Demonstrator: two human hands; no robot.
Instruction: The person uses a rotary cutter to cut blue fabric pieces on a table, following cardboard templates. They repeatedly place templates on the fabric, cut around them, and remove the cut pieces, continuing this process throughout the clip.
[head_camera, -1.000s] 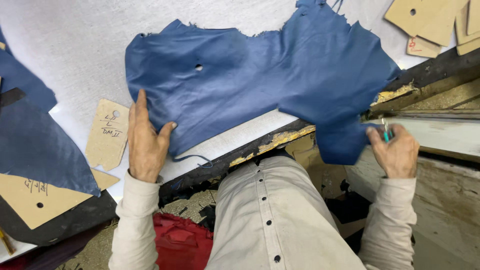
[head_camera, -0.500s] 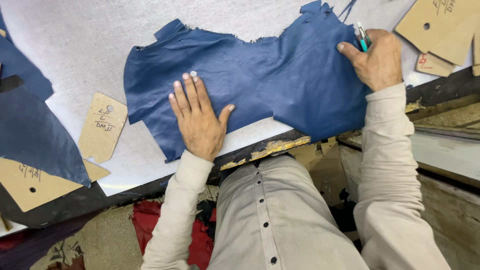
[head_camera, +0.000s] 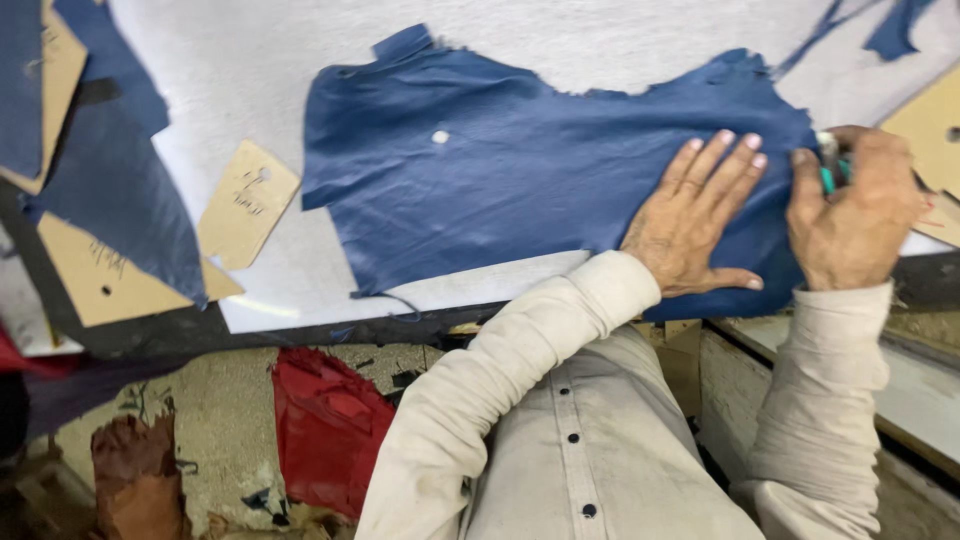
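One big blue hide (head_camera: 520, 190) is spread on the table (head_camera: 230, 60), long axis running left-right. Left hand (head_camera: 700, 225) presses flat and open on its right end. Right hand (head_camera: 855, 215), just beside it, is closed around a teal pen (head_camera: 828, 165) at the hide's right edge.

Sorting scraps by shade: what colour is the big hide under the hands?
Dark blue, plain and unpatterned, with one small hole; the hide shows best in the head view.

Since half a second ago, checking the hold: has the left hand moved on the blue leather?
Yes. The left hand has slid right along the blue leather, away from its small hole, beside the right hand.
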